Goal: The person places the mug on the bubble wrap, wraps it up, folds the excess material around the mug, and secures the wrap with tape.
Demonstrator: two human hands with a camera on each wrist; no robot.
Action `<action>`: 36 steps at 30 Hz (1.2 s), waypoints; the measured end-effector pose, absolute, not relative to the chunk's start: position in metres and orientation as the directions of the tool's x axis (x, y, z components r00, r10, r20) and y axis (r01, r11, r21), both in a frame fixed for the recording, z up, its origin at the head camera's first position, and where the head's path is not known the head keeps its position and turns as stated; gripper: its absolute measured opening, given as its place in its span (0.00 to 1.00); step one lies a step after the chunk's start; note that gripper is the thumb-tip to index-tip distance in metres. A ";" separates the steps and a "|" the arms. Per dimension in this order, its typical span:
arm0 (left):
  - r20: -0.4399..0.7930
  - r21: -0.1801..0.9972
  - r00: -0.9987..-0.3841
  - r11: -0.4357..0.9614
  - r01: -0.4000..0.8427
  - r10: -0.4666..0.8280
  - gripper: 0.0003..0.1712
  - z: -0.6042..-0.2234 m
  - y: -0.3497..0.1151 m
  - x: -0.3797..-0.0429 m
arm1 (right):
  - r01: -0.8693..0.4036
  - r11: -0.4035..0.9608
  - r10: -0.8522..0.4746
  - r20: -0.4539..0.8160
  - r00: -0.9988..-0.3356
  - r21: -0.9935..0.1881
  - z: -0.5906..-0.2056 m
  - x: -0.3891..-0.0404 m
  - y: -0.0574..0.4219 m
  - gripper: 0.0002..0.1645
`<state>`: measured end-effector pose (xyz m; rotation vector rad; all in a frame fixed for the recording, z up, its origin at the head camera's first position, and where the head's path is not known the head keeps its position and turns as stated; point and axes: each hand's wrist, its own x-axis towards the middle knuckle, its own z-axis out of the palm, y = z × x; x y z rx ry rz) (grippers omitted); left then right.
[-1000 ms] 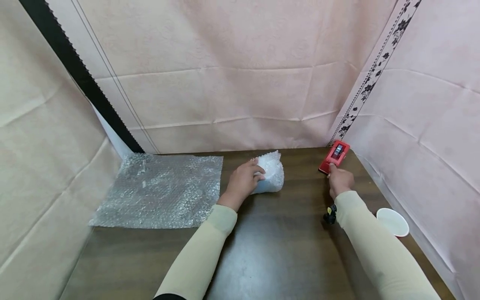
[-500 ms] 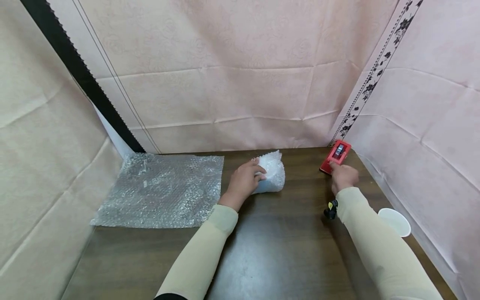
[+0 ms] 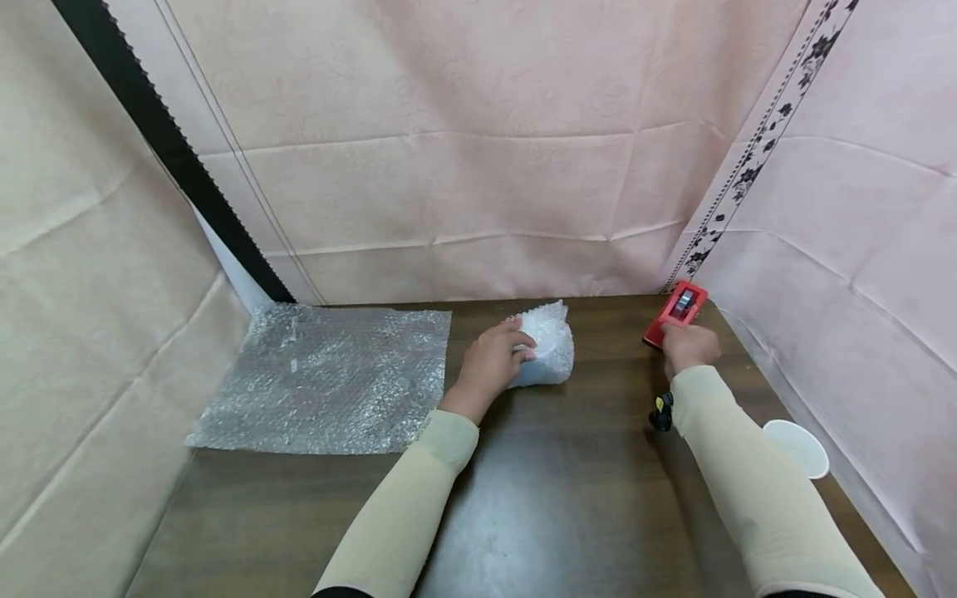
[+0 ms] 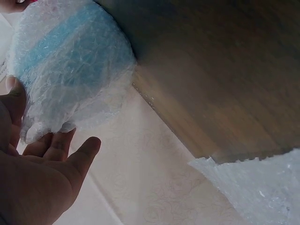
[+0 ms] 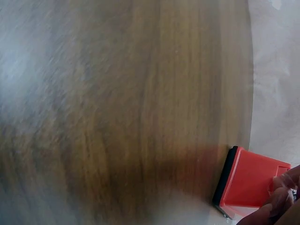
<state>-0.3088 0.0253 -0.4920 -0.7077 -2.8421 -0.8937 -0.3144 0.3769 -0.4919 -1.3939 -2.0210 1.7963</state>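
Observation:
My left hand (image 3: 489, 361) holds a bubble-wrapped bundle (image 3: 549, 345) on the table, fingers on its left side. In the left wrist view the bundle (image 4: 79, 61) shows a blue band through the clear wrap, and its wrapped item is otherwise hidden. The thumb and fingertips of the left hand (image 4: 42, 178) pinch the loose wrap at one end. At the far right, my right hand (image 3: 689, 347) grips the near end of a red tape dispenser (image 3: 669, 320). In the right wrist view, curled fingers overlap the dispenser's red body (image 5: 251, 180) above its black base.
A flat sheet of bubble wrap (image 3: 336, 382) lies on the left of the brown wooden table (image 3: 553, 515). A white round dish (image 3: 800, 448) sits by the right edge, partly behind the right sleeve. Pale cloth (image 3: 449, 191) hangs around the back and sides.
My right hand has shifted slightly right and forward at the dispenser. The left hand stays on the bundle, and the head view has drifted a little.

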 end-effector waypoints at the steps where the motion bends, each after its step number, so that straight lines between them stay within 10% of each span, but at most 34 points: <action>1: 0.207 0.523 -0.890 0.723 0.452 0.407 0.14 -0.492 0.026 -0.309 | 0.548 -0.129 0.664 -0.482 -0.571 -0.827 -0.491 -0.314 0.377 0.42; 36: 0.200 0.523 -0.887 0.720 0.455 0.416 0.15 -0.493 0.027 -0.306 | 0.647 -0.103 0.640 -0.548 -0.538 -0.756 -0.483 -0.315 0.387 0.36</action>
